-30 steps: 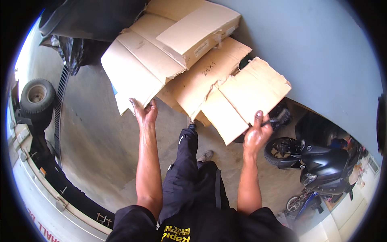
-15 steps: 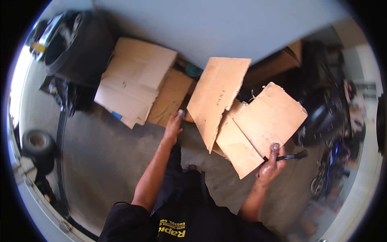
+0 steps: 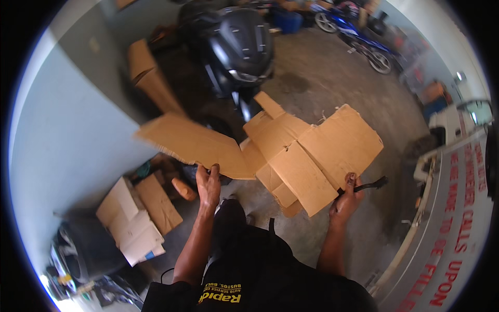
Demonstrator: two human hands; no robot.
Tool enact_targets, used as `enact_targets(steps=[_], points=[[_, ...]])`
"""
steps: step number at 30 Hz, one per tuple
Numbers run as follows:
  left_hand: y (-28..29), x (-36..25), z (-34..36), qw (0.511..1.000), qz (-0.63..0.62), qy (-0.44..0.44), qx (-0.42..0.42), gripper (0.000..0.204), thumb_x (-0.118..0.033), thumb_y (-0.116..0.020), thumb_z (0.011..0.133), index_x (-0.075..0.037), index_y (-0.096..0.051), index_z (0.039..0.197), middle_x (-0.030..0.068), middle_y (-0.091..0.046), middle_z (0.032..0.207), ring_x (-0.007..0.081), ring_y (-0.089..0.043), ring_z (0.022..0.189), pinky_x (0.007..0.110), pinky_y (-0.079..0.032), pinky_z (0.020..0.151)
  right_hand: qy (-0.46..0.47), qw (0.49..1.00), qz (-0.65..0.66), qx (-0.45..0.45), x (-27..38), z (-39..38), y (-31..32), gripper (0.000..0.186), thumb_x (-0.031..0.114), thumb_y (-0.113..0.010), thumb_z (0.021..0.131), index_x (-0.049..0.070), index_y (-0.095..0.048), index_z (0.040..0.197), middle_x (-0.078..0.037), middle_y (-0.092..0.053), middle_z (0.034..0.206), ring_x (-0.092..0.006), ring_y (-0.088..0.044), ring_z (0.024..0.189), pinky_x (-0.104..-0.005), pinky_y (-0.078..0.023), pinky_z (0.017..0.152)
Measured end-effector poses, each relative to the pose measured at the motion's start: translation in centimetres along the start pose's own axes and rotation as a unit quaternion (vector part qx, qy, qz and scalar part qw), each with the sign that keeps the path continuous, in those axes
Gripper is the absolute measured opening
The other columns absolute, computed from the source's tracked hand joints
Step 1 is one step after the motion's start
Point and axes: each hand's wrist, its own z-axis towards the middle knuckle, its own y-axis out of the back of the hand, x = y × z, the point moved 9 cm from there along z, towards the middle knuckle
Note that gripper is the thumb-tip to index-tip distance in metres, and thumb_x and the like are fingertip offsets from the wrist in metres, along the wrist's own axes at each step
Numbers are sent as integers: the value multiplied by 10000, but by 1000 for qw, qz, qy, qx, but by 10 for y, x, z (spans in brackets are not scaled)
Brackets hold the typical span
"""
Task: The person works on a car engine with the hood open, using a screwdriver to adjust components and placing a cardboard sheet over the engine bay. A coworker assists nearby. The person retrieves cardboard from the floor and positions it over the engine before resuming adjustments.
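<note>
A flattened, torn brown cardboard box [image 3: 296,165] hangs opened out between my two hands. My left hand [image 3: 208,186] grips the lower edge of its long left flap [image 3: 195,140], fingertips at the edge. At the lower right corner of the cardboard, my right hand [image 3: 346,200] is closed with the thumb on top. The same hand also holds a thin black brush-like tool [image 3: 373,184], whose frayed end sticks out to the right. My right fingers under the cardboard are hidden.
More flattened cardboard [image 3: 127,221] lies at lower left, beside a dark bin [image 3: 91,247]. A black motorcycle [image 3: 241,47] stands ahead, a blue one [image 3: 358,39] at far right. A pale blue wall [image 3: 67,119] is on the left, a lettered grey panel [image 3: 442,229] on the right.
My view has swung to the right, bringing the motorcycles and the lettered panel into sight. My left hand, near the flap before, now grips it, and the flap has swung outward to the left.
</note>
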Motion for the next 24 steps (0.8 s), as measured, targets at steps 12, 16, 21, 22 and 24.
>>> enact_targets(steps=[12, 16, 21, 22, 24], points=[[-363, -17, -8, 976, -127, 40, 173, 349, -100, -659, 1063, 65, -567, 1356, 155, -689, 1254, 223, -689, 1098, 389, -590, 919, -69, 933, -239, -258, -89, 179, 230, 302, 312, -624, 1163, 39, -644, 1035, 20, -603, 881, -106, -551, 797, -323, -459, 710], [-499, -1, 39, 965, -132, 84, 210, 331, -112, -695, 1052, 36, -586, 1327, 121, -679, 1240, 202, -668, 1063, 340, -559, 844, -121, 896, -320, -282, -102, 265, 301, 399, 310, -591, 1155, -74, -681, 1219, -87, -695, 988, -206, -615, 856, -392, -513, 819], [-656, -15, 137, 952, -164, 108, 232, 186, -80, -735, 1050, -58, -631, 1203, 47, -725, 1147, 142, -692, 1000, 290, -548, 810, -135, 867, -260, -404, -57, 362, 351, 443, 324, -580, 1156, -81, -683, 1300, -93, -725, 1013, -188, -642, 838, -376, -517, 746], [-687, -25, 154, 951, -175, 114, 230, 168, -78, -729, 1052, -55, -641, 1193, 43, -732, 1140, 131, -697, 1001, 283, -558, 822, -147, 856, -237, -436, -46, 377, 350, 443, 329, -579, 1154, -78, -685, 1293, -86, -726, 998, -179, -649, 827, -368, -517, 720], [-769, -55, 178, 930, -221, 92, 280, 173, -52, -689, 1065, -55, -636, 1229, 40, -740, 1167, 139, -722, 1086, 306, -605, 950, -169, 845, -211, -461, -55, 409, 367, 436, 330, -581, 1151, -78, -686, 1264, -68, -724, 971, -172, -649, 815, -356, -512, 700]])
